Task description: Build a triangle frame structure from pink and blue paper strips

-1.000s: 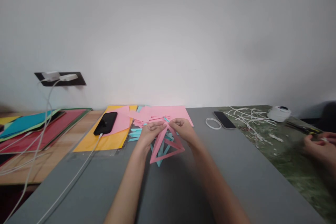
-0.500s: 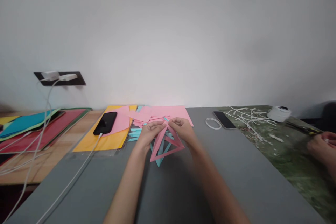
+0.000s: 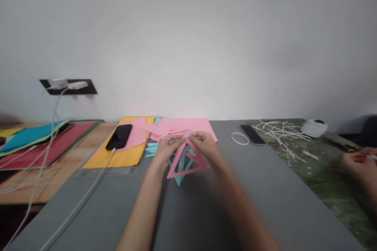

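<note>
Between my two hands hangs a pink paper triangle frame (image 3: 188,172), interlaced with a light blue paper triangle (image 3: 179,180) whose tip points down toward me. My left hand (image 3: 169,150) pinches the pink frame near its top corner, thumb against forefinger. Close beside it, my right hand (image 3: 204,145) pinches the same corner from the other side. A small blue tip (image 3: 186,132) pokes up just above the fingertips. Behind my hands lie pink paper strips (image 3: 160,127) and blue paper pieces (image 3: 151,148).
A black phone (image 3: 119,137) on a cable rests on yellow paper (image 3: 97,160). To the right are a white ring (image 3: 240,138), another phone (image 3: 252,134), white cords (image 3: 282,129) and a white roll (image 3: 314,128). Another person's hand (image 3: 357,164) works at the far right. Coloured sheets (image 3: 79,135) lie left.
The pink frame has turned slightly, so its triangle faces me more squarely. My hands keep their pinch in nearly the same place. The other person's hand shifted a little left.
</note>
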Motion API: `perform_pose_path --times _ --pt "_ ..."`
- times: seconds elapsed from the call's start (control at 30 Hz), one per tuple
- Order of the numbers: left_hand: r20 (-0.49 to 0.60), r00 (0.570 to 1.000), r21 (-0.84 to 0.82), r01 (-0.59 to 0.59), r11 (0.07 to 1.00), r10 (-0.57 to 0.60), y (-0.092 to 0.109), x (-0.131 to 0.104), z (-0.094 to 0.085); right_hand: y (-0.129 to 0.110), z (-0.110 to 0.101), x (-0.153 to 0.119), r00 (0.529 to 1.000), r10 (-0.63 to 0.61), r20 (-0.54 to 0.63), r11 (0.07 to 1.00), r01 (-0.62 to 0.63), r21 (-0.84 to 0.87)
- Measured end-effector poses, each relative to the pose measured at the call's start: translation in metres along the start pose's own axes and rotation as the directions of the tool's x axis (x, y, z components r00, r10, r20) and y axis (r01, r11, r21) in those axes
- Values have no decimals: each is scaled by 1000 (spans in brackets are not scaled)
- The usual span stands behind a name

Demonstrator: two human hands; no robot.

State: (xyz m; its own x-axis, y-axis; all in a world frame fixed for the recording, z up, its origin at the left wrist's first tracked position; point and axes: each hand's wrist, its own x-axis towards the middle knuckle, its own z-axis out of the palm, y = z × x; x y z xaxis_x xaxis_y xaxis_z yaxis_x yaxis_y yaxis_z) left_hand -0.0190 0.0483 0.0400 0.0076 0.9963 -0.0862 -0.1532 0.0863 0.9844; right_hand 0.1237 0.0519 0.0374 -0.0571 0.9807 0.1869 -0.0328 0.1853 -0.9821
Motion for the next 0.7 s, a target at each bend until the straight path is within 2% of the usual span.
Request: perform_pose_path --times 0.13,0.27,0.4,0.5,0.7 --pt "35 999 8 -33 999 32 -2 1 0 -2 -2 0 1000 17 14 1000 -17 17" --pt "24 989 77 -149 986 148 -2 -1 4 -1 -3 2 999 41 -8 996 -41 75" --pt "-75 942 198 -308 931 327 -3 -1 10 6 0 3 985 174 -4 968 -170 187" --pt "-82 898 268 -397 878 432 -4 1 13 11 3 4 978 206 9 944 -201 260" --pt "-32 879 333 -440 834 476 -5 0 15 9 4 4 980 173 98 888 -198 415"
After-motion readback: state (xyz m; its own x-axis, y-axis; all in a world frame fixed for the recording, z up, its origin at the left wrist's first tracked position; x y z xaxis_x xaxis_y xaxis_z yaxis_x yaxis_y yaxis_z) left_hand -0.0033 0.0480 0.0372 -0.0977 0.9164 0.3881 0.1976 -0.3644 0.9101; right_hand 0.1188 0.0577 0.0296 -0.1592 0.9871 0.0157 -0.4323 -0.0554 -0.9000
